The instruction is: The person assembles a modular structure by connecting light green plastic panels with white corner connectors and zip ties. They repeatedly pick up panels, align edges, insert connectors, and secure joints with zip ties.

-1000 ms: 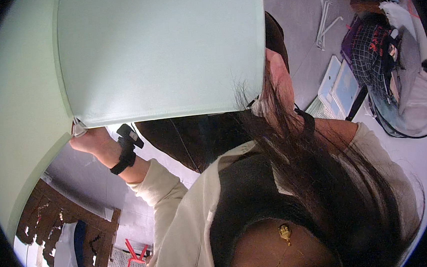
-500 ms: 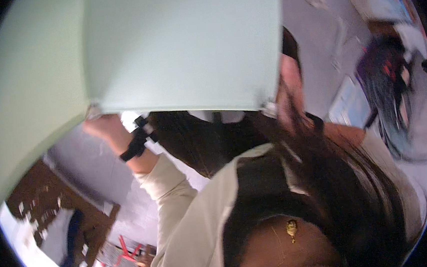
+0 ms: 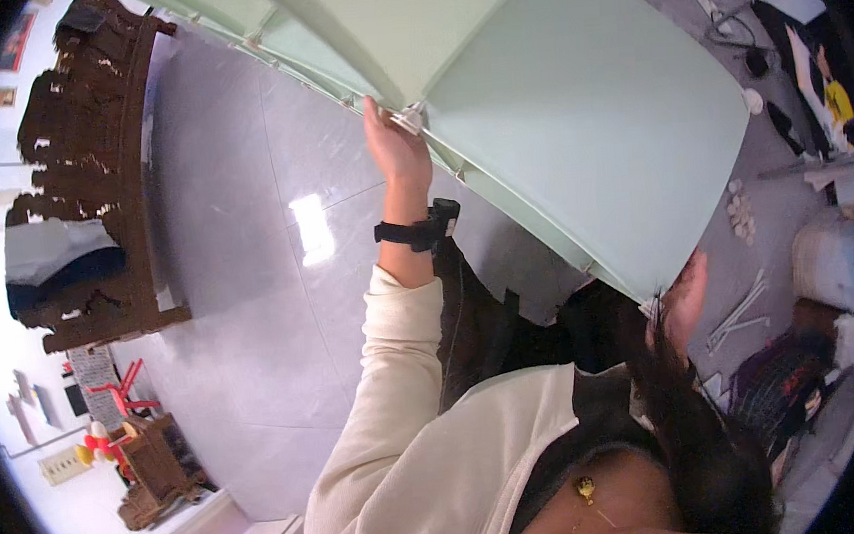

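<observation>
A large pale green panel unit, like a cube shelf put together from flat panels, is held up in front of me. White plastic connectors join its corners; one connector sits by my left fingers. My left hand, a black band on its wrist, supports the unit at that joint with fingers along the edge. My right hand grips the nearest lower corner, its fingers partly hidden behind the panel and hair. Another white connector shows at the far right corner.
A carved dark wooden bench with cloth on it stands along the left wall. On the floor at right lie white rods and a small heap of white connectors. A dark purple bag lies nearer, below a pale stack.
The panel unit has turned and now tilts down to the right; my right hand and its corner sit lower. The view has shifted, showing more floor and the bench.
</observation>
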Available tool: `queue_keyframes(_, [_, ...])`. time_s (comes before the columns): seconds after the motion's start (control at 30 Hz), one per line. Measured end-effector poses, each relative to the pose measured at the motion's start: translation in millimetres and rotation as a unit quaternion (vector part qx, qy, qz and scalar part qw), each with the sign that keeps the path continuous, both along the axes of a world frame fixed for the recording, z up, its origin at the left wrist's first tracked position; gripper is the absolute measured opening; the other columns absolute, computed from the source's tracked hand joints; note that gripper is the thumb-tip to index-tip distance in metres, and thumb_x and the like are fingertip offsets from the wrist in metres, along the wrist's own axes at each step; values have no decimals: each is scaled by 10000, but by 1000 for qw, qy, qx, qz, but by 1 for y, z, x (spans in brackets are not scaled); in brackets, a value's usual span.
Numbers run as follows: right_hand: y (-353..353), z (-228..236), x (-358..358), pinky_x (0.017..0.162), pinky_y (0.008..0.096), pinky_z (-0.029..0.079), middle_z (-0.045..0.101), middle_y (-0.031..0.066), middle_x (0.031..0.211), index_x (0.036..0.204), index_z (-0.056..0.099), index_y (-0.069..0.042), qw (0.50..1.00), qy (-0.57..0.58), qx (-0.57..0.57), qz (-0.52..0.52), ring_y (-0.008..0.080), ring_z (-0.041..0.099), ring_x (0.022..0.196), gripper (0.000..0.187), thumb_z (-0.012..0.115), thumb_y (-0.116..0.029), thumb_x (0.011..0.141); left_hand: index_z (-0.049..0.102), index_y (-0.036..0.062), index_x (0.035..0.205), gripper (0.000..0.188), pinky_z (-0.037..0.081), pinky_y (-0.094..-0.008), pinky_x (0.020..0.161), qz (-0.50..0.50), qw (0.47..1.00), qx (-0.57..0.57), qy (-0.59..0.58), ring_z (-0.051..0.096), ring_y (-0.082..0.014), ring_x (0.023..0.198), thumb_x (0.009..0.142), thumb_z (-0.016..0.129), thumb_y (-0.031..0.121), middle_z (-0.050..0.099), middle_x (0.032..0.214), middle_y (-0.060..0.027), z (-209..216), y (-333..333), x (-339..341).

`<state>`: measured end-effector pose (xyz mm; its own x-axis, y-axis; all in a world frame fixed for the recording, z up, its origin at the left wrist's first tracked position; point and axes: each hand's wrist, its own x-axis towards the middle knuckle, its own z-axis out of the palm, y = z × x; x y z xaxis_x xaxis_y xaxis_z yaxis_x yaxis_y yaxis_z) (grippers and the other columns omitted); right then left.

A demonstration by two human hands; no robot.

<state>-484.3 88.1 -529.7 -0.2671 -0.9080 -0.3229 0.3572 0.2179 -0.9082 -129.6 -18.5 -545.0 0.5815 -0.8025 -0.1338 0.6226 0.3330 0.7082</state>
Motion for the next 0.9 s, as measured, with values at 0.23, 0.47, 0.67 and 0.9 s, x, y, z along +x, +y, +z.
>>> queue_keyframes(0.23, [15, 16, 18, 1073, 386, 281, 350, 172, 1415, 1383, 298, 40, 970, 176, -164, 45, 281, 364, 1296, 486, 266, -222, 975, 507, 2, 1168, 390, 399, -350, 921, 13, 1000, 13, -21, 544, -198, 1030, 967, 432, 328, 579, 1133, -70, -13, 11, -7])
queue_keyframes(0.47, [14, 19, 26, 1108, 398, 208, 346, 192, 1427, 1346, 389, 36, 878, 423, -216, 66, 292, 295, 1345, 456, 244, -180, 971, 550, 36, 914, 314, 402, -292, 787, 11, 989, 119, -90, 498, -131, 807, 948, 445, 330, 533, 866, -14, -14, 8, -6])
queue_keyframes(0.67, [16, 26, 24, 1116, 401, 184, 373, 188, 1415, 1320, 440, 26, 839, 499, -201, 84, 303, 275, 1358, 452, 273, -193, 962, 582, -16, 946, 392, 395, -304, 772, 44, 983, 114, -134, 491, -153, 816, 963, 403, 333, 554, 848, -55, -29, 3, -8])
queue_keyframes(0.9, [55, 20, 37, 1117, 468, 134, 391, 185, 1407, 1295, 477, 16, 873, 428, -203, 115, 330, 168, 1396, 483, 408, -268, 910, 469, 37, 1136, 339, 395, -341, 909, 72, 984, 84, -140, 498, -180, 984, 972, 381, 320, 514, 1071, -76, -38, 25, 16])
